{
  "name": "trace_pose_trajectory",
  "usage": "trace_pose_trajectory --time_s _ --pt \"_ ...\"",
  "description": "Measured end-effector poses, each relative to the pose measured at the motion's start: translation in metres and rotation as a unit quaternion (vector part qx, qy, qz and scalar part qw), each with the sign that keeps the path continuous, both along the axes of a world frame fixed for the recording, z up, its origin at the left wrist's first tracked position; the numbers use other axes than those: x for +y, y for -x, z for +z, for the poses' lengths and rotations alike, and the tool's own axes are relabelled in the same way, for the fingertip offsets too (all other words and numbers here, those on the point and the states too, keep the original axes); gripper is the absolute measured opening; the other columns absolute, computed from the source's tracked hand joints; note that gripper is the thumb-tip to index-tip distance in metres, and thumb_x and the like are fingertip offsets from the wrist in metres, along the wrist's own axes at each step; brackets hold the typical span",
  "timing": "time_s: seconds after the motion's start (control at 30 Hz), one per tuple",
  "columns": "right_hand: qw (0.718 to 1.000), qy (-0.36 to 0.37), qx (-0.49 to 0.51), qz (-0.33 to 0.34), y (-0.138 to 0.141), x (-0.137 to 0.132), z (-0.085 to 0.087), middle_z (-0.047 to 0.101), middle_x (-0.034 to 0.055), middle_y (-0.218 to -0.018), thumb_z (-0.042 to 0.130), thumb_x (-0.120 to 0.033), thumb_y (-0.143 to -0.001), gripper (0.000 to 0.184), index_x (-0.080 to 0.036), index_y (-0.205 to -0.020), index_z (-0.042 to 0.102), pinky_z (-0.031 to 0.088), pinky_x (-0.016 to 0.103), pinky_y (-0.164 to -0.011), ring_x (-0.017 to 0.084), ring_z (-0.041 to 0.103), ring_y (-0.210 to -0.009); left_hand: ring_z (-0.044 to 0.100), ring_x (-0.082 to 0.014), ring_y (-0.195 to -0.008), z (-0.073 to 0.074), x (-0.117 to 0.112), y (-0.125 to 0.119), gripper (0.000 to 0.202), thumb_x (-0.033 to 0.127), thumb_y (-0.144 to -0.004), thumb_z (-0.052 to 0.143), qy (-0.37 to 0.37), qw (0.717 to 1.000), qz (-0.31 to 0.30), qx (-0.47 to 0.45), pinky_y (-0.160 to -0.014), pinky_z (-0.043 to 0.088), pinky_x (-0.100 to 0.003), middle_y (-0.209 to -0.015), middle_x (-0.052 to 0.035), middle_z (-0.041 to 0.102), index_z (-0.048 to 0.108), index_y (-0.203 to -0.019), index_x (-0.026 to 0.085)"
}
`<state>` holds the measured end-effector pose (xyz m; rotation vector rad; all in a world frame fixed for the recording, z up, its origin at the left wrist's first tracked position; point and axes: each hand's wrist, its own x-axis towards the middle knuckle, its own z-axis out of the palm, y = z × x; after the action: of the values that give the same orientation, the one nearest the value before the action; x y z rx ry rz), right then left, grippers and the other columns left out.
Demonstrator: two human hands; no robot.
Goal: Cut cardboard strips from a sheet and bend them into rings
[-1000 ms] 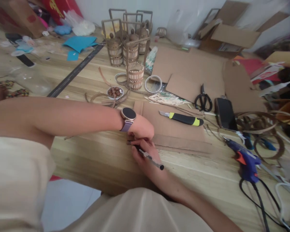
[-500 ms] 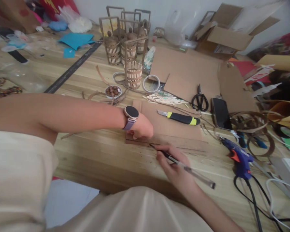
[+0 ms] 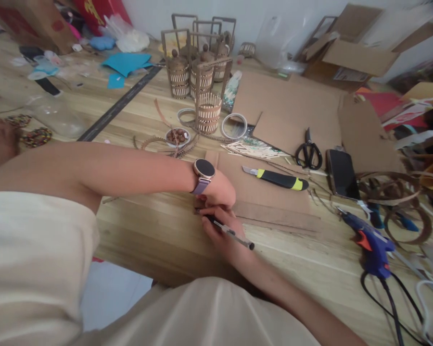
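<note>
My left hand (image 3: 220,190), with a round watch (image 3: 204,169) on its wrist, presses fingers-down on the left end of a brown cardboard sheet (image 3: 267,192) on the wooden table (image 3: 159,235). Just below it my right hand (image 3: 218,228) is closed round a pen (image 3: 234,234), whose tip touches the cardboard's near left corner beside the left fingers. A narrow cardboard strip (image 3: 281,222) runs along the sheet's near edge to the right.
A yellow-and-black utility knife (image 3: 277,179) lies on the cardboard, with scissors (image 3: 308,153) and a phone (image 3: 342,174) to its right. A blue glue gun (image 3: 371,242) with cables lies at right. Small stick-built lanterns (image 3: 198,77), tape rings and a bowl stand behind.
Half a second ago my right hand was out to the right with the pen along the strip; now it is back at the left corner beside my left hand.
</note>
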<state>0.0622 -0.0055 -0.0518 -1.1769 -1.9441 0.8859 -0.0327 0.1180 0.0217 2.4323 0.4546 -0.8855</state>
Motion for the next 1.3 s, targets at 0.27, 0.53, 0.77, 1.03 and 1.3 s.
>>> trace_pose_trajectory --time_s 0.27,0.53,0.77,1.03,1.3 --pt "1.000 0.004 -0.017 -0.023 -0.010 0.000 0.004 0.077 0.0031 -0.091 0.055 -0.020 -0.087 0.015 -0.025 -0.090 0.069 0.053 0.035 -0.084 0.020 0.071 -0.086 0.046 -0.0129 -0.038 -0.002 0.001 -0.001 0.030 -0.004 -0.059 0.068 0.001 1.000 -0.030 0.004 -0.046 0.031 -0.024 -0.031 0.0056 0.045 0.059 -0.043 0.019" --pt "0.971 0.046 -0.136 -0.190 -0.134 -0.014 0.049 0.071 0.0014 -0.065 0.055 -0.040 -0.085 0.021 -0.025 -0.076 0.067 0.048 0.029 -0.051 0.021 0.066 -0.059 0.045 -0.0137 -0.039 0.004 -0.001 -0.001 0.040 -0.007 -0.058 0.073 -0.028 0.999 -0.027 0.001 -0.048 0.031 -0.025 -0.033 0.0051 0.046 0.049 -0.040 0.019" --pt "0.846 -0.030 -0.497 -0.189 -0.165 0.010 0.074 0.076 0.0139 -0.092 0.048 -0.021 -0.092 0.025 -0.014 -0.110 0.064 0.050 0.033 -0.071 0.027 0.072 -0.086 0.062 -0.0180 -0.064 0.015 -0.011 0.005 0.024 -0.003 -0.063 0.076 -0.106 0.994 -0.012 -0.020 -0.056 0.037 -0.026 -0.070 -0.0003 0.074 0.068 -0.062 0.020" --pt "0.833 -0.010 -0.544 -0.100 -0.122 0.071 0.054 0.076 0.0161 -0.089 0.050 -0.027 -0.097 0.029 -0.010 -0.116 0.064 0.045 0.032 -0.068 0.027 0.071 -0.080 0.069 -0.0234 -0.070 0.000 -0.044 0.034 0.006 0.018 -0.088 0.067 -0.255 0.963 0.055 -0.073 -0.056 0.040 -0.029 -0.078 -0.0066 0.074 0.072 -0.091 0.018" --pt "0.855 -0.085 -0.512 -0.007 -0.145 0.123 0.051 0.066 0.0146 -0.126 0.059 -0.027 -0.094 0.037 -0.018 -0.130 0.060 0.040 0.039 -0.098 0.029 0.056 -0.119 0.061 -0.0252 -0.098 -0.032 -0.064 0.013 0.015 0.031 -0.094 0.064 -0.325 0.915 0.080 -0.225 -0.075 0.049 -0.033 -0.106 -0.0097 0.068 0.066 -0.101 0.018"
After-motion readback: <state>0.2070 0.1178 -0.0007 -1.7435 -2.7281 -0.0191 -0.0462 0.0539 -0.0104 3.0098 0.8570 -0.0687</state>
